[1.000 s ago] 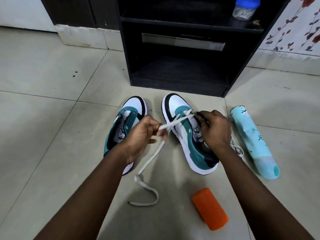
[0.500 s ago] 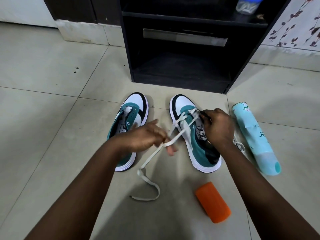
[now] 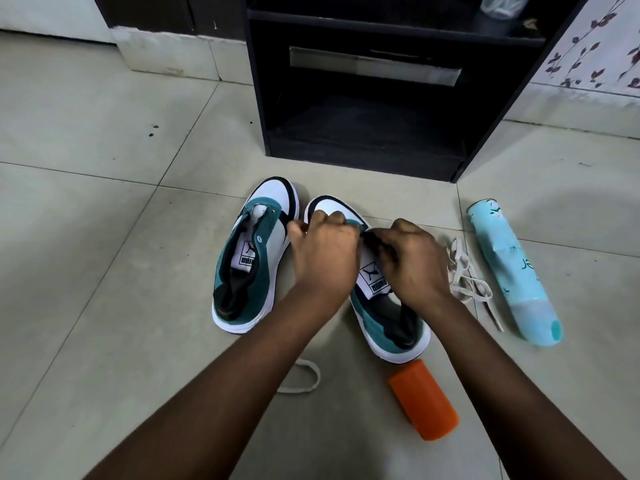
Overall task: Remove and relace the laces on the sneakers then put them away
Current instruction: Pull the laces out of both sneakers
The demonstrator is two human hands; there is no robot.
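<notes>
Sneaker (image 3: 388, 299) now has both hands (image 3: 325, 258) meeting above it.

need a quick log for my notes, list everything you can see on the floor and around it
sneakers: 2, white, teal and black; left sneaker unlaced, right sneaker under both hands
laces: 2, cream; loose lace piled right of the right sneaker, trailing lace by the left forearm
spray can: 1, pale blue, lying far right
orange cylinder: 1, lying near the right heel
cabinet: 1, black, open shelves, behind
jar: 1, clear, on the cabinet shelf
left hand: curled at the right sneaker's eyelets
right hand: curled at the same eyelets
</notes>
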